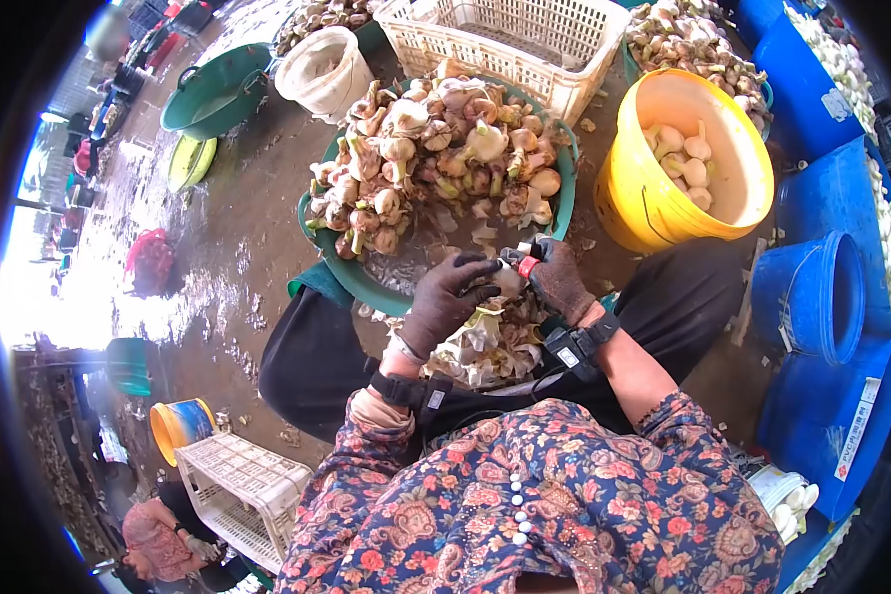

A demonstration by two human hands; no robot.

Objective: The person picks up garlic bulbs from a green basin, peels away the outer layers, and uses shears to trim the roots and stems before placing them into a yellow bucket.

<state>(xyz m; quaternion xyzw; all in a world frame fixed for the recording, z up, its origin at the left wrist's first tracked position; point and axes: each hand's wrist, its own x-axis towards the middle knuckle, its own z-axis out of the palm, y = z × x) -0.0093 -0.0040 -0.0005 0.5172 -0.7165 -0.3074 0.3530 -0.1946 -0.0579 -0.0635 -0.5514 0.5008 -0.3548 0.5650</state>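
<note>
My left hand (447,302), in a dark glove, has its fingers curled around a pale garlic bulb (507,284). On the other side of the bulb, my right hand (562,281), gloved too, closes on a small tool with a red band (527,265). Its working end is too small to make out. Beyond both hands stands a round green tub (566,183), heaped with untrimmed garlic bulbs (445,139) with stem stubs. Loose garlic skins (495,346) lie between my legs, below the hands.
To the right stands a yellow bucket (619,168) with several clean bulbs inside. Blue buckets (797,297) line the far right. A cream plastic crate (505,54) and a white bucket (322,79) stand behind the tub. At lower left, another person (158,540) sits near a white crate (243,485).
</note>
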